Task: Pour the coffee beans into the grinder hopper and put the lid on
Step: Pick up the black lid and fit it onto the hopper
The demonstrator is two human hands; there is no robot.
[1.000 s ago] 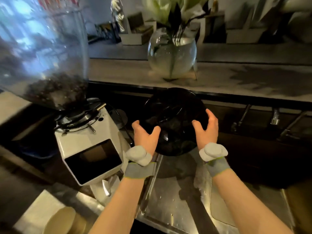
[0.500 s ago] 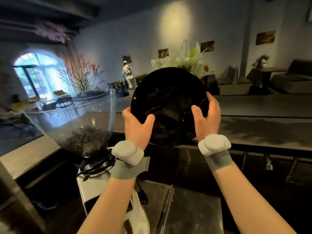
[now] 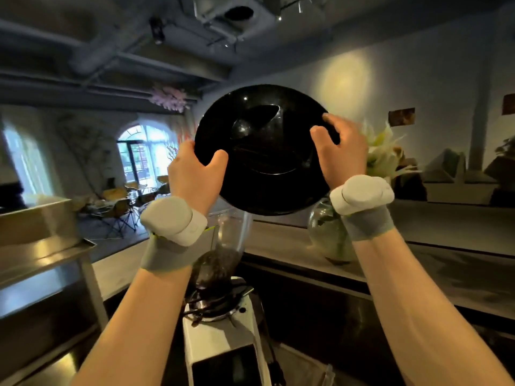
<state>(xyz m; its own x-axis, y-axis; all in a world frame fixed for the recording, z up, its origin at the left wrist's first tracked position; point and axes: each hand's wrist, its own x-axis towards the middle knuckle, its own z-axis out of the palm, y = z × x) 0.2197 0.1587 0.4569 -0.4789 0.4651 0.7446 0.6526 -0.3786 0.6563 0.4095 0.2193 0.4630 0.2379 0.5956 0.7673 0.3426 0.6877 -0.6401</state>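
Observation:
A round glossy black lid (image 3: pixel 264 151) is held up high, tilted toward me, above the grinder. My left hand (image 3: pixel 192 174) grips its left rim and my right hand (image 3: pixel 341 151) grips its right rim. Below the lid, partly hidden by my left wrist, stands the clear hopper (image 3: pixel 231 240) with dark coffee beans (image 3: pixel 216 267) in its lower part. The hopper sits on a white grinder (image 3: pixel 223 332) with a dark front screen. The hopper's open top is hidden behind the lid and my left wrist.
A glass vase with white flowers (image 3: pixel 331 235) stands on the raised counter (image 3: pixel 434 274) to the right of the hopper. A steel shelf unit (image 3: pixel 47 246) is at the left. Café chairs and arched windows lie beyond.
Both hands have lifted the lid from low over the sink up and left, to above the hopper. The view has tilted upward, so the grinder now sits low in the centre.

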